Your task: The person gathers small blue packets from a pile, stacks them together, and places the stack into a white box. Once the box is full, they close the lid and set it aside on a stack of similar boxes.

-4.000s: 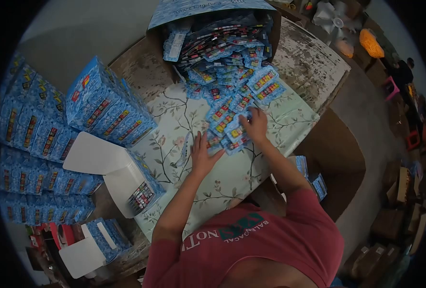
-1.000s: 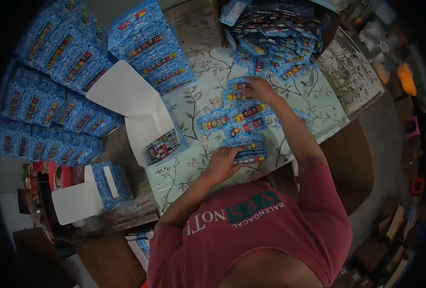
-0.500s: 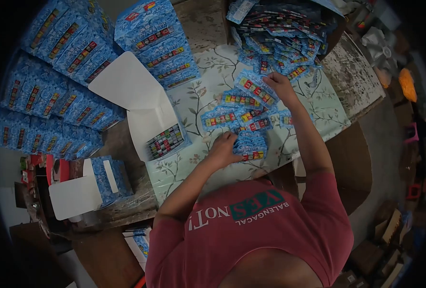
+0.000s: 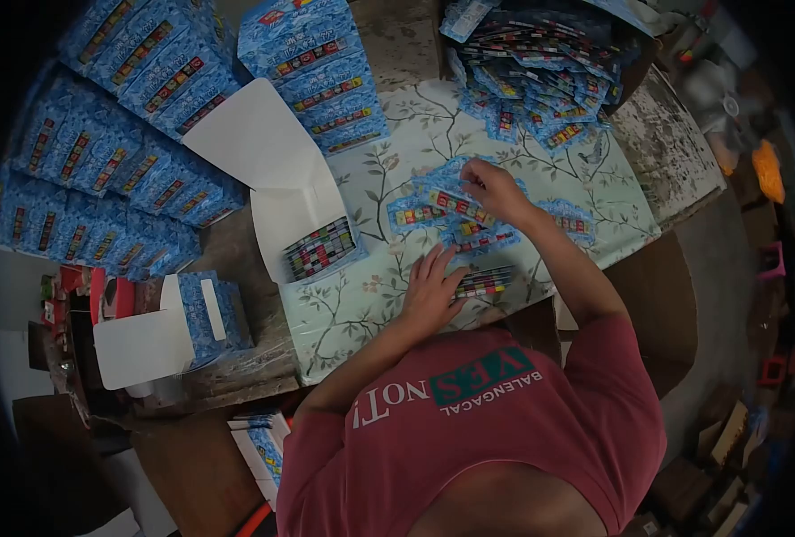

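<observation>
My left hand (image 4: pixel 429 288) is at the left end of a small stack of blue packets (image 4: pixel 487 282), its thumb and index finger around that end. The stack shows its coloured edges. Above it, my right hand (image 4: pixel 496 190) is closed, with its fingertips pinching a blue packet (image 4: pixel 462 204) over a loose spread of similar packets (image 4: pixel 411 215). More packets (image 4: pixel 569 220) lie right of my right forearm. An open white-lined box (image 4: pixel 303 219) holding tightly packed packets (image 4: pixel 324 249) stands left of my hands.
Tall stacks of blue boxes (image 4: pixel 102 152) fill the left side, with another stack (image 4: pixel 317 76) at the back. A large carton of loose packets (image 4: pixel 540 72) is at the back right. A smaller open box (image 4: pixel 205 322) sits near the left table edge.
My right hand has moved left and slightly down over the spread packets. The stack by my left hand now shows its edges instead of its printed faces. The view has shifted slightly.
</observation>
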Demonstrator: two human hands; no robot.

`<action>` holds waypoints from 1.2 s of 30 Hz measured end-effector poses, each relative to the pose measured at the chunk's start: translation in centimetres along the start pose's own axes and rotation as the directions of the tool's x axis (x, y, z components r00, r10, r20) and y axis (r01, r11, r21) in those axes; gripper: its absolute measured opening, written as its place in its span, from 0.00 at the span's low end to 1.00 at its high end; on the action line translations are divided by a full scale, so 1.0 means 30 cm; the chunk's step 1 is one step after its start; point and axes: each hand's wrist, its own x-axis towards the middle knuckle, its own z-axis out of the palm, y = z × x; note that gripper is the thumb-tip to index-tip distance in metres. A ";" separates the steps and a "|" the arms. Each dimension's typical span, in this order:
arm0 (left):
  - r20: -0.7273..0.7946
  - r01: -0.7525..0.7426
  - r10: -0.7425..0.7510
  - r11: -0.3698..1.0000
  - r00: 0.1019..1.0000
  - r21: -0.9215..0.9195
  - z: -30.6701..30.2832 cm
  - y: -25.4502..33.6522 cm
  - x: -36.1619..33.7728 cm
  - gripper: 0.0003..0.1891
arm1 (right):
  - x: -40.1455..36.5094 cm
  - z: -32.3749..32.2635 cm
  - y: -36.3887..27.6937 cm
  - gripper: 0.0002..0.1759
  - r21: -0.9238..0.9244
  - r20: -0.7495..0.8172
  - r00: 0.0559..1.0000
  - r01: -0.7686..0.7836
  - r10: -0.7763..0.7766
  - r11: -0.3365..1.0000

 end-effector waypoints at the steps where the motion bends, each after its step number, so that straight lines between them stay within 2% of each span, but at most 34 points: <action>1: -0.076 -0.029 0.045 0.981 0.996 0.191 -0.030 0.023 0.010 0.39 | -0.063 -0.015 -0.060 0.07 -0.002 0.064 0.998 0.022 -0.022 1.000; 2: -0.144 -0.041 0.102 0.925 0.984 0.377 -0.047 0.032 0.019 0.42 | -0.110 -0.022 -0.091 0.06 -0.004 0.128 0.991 0.046 -0.045 0.999; 3: -0.148 -0.042 0.104 0.927 0.984 0.372 -0.045 0.026 0.023 0.42 | -0.141 -0.022 -0.094 0.06 -0.010 0.129 0.991 0.045 -0.043 0.999; 5: -0.105 -0.033 0.065 0.960 0.992 0.279 -0.031 0.010 0.023 0.48 | -0.197 -0.027 -0.083 0.08 0.088 0.471 0.881 0.010 -0.050 0.996; 6: -0.100 -0.039 0.068 0.962 0.993 0.272 -0.022 -0.001 0.023 0.48 | -0.180 -0.044 -0.053 0.12 0.107 0.488 0.872 -0.030 -0.026 0.994; 7: 0.011 0.002 -0.003 0.990 1.000 0.138 -0.014 -0.015 0.027 0.49 | -0.148 -0.060 0.002 0.12 0.107 0.483 0.875 -0.038 -0.019 0.994; 8: 0.127 0.058 -0.059 0.998 0.990 0.012 -0.012 -0.022 0.034 0.50 | -0.106 -0.073 0.068 0.16 -0.021 0.351 0.934 -0.063 0.066 0.998; 9: 0.127 0.055 -0.056 0.998 0.990 0.015 -0.017 -0.017 0.041 0.50 | -0.088 -0.076 0.113 0.19 -0.143 0.204 0.970 -0.101 0.129 0.985; 10: 0.159 0.072 -0.075 0.997 0.984 0.022 -0.028 -0.010 0.050 0.50 | -0.093 -0.069 0.129 0.19 -0.141 0.203 0.971 -0.094 0.122 0.985; 11: 0.189 0.094 -0.098 0.995 0.977 0.030 -0.036 -0.006 0.052 0.50 | -0.101 -0.057 0.145 0.22 -0.424 0.166 0.981 -0.016 0.095 0.906; 12: 0.186 0.101 -0.106 0.994 0.977 0.037 -0.037 -0.006 0.049 0.50 | -0.102 -0.049 0.152 0.25 -0.668 0.138 0.989 0.051 0.056 0.742; 13: 0.151 0.069 -0.075 0.997 0.986 0.046 -0.035 -0.007 0.045 0.50 | -0.085 -0.054 0.161 0.25 -0.664 0.143 0.989 0.060 0.048 0.745; 15: 0.113 0.045 -0.050 0.998 0.992 0.052 -0.036 -0.005 0.035 0.50 | -0.048 -0.070 0.178 0.34 -0.627 0.294 0.918 -0.026 0.267 0.778; 19: 0.116 0.042 -0.043 0.999 0.992 0.014 -0.019 0.003 0.019 0.48 | -0.098 -0.050 0.180 0.36 -0.588 0.208 0.960 -0.032 0.190 0.808; 21: 0.111 0.039 -0.039 0.999 0.993 0.009 -0.018 0.003 0.014 0.49 | -0.139 -0.029 0.159 0.34 -0.632 0.230 0.973 0.179 -0.038 0.754; 23: 0.055 0.024 -0.025 1.000 0.998 0.018 -0.023 0.010 0.015 0.49 | -0.139 -0.023 0.153 0.32 -0.615 0.210 0.977 0.163 -0.039 0.771; 25: 0.063 0.024 -0.026 0.999 0.998 0.021 -0.031 0.018 0.012 0.50 | -0.122 -0.034 0.138 0.29 -0.604 0.193 0.981 0.148 -0.037 0.783; 27: 0.070 0.029 -0.031 0.999 0.997 0.024 -0.027 0.022 0.001 0.50 | -0.095 -0.049 0.114 0.26 -0.524 0.199 0.976 0.027 0.091 0.851; 28: 0.070 0.036 -0.038 0.999 0.997 0.026 -0.024 0.019 -0.008 0.50 | -0.099 -0.046 0.094 0.26 -0.522 0.202 0.975 0.027 0.092 0.853; 29: 0.067 0.045 -0.047 0.999 0.997 0.029 -0.023 0.015 -0.016 0.50 | -0.106 -0.040 0.070 0.20 -0.293 0.160 0.981 -0.061 0.112 0.954; 30: 0.069 0.053 -0.055 0.998 0.996 0.029 -0.023 0.014 -0.023 0.50 | -0.120 -0.032 0.046 0.15 -0.042 0.126 0.982 -0.140 0.144 0.989; 31: -0.007 0.077 -0.077 0.996 0.997 0.052 -0.020 0.015 -0.033 0.51 | -0.145 -0.022 0.019 0.15 -0.038 0.133 0.980 -0.144 0.148 0.989; 32: -0.083 0.101 -0.094 0.992 0.992 0.073 -0.017 0.018 -0.042 0.52 | -0.179 -0.012 -0.011 0.13 -0.111 0.227 0.970 -0.066 0.090 0.992; 33: -0.080 0.105 -0.099 0.992 0.992 0.071 -0.010 0.011 -0.055 0.52 | -0.210 -0.004 -0.037 0.11 -0.176 0.320 0.947 0.020 0.038 0.984; 34: -0.125 0.159 -0.160 0.987 0.979 -0.020 0.002 -0.004 -0.069 0.53 | -0.238 -0.004 -0.052 0.18 -0.188 0.413 0.908 0.015 0.065 0.982; 35: -0.165 0.206 -0.223 0.972 0.961 -0.113 0.016 -0.019 -0.080 0.54 | -0.270 -0.011 -0.067 0.18 -0.188 0.414 0.908 0.012 0.068 0.982; 36: -0.165 0.208 -0.225 0.971 0.960 -0.117 0.034 -0.032 -0.084 0.54 | -0.304 -0.021 -0.080 0.25 -0.205 0.385 0.919 -0.003 0.083 0.979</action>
